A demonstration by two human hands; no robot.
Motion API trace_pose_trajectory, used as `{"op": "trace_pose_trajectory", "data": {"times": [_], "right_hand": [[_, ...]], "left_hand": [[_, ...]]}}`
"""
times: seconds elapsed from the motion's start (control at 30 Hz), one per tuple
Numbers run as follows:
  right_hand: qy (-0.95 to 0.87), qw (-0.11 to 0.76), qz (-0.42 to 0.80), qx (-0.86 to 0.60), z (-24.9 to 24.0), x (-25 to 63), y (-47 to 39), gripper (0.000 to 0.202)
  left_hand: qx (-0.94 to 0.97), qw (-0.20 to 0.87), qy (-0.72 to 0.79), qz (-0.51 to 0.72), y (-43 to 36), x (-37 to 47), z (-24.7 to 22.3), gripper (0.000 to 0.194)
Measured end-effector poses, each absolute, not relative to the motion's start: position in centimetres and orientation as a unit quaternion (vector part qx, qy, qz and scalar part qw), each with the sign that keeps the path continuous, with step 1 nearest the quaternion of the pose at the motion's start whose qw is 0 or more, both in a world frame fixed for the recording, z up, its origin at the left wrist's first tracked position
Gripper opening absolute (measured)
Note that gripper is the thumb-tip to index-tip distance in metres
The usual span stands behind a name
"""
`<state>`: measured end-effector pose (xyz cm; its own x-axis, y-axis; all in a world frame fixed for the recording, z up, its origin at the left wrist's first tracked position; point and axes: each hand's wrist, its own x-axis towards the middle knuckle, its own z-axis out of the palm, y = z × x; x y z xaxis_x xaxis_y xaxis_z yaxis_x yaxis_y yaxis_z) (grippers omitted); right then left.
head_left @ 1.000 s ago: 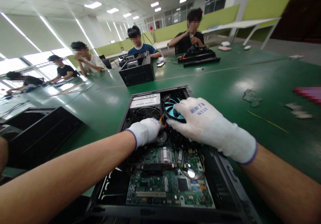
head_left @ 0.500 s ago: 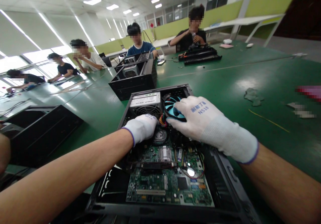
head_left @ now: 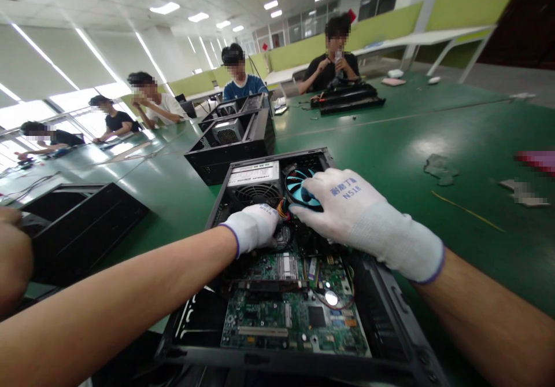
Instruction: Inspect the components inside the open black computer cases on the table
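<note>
An open computer case (head_left: 403,317) lies in front of me, with a green motherboard (head_left: 299,341) in its near part and a silver power supply (head_left: 254,174) at the far left. My right hand (head_left: 342,199), in a white glove, grips a black-framed cooling fan (head_left: 295,184) with light blue blades beside the power supply. The fan is tilted. My left hand (head_left: 255,225), also gloved, reaches in next to a bundle of coloured wires (head_left: 283,209). Its fingers are curled and their tips are hidden, so what they hold does not show.
More black computer cases stand ahead (head_left: 236,150) and to the left (head_left: 87,225) on the green table (head_left: 403,115). A person's arm (head_left: 13,260) shows at the left edge. Several people sit across the table. A yellow strip (head_left: 468,210) lies at right.
My left hand has moved slightly right, closer to the coloured wires. My right hand stays on the fan. At the left edge, the other person's arm reaches further into view.
</note>
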<state>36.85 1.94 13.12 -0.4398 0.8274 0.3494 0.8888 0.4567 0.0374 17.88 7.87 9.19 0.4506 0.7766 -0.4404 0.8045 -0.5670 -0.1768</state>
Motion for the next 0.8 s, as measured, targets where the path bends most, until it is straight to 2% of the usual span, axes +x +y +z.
{"op": "trace_pose_trajectory", "data": {"times": [0.37,0.8], "right_hand": [[-0.842,0.133,-0.091,-0.515,13.5,36.9,1.8,0.042],[-0.842,0.176,-0.107,-0.498,12.5,37.1,2.3,0.042]], "left_hand": [[0.854,0.004,0.451,-0.259,7.5,18.9,8.9,0.035],[0.859,0.009,0.446,-0.253,7.6,18.6,9.2,0.043]]}}
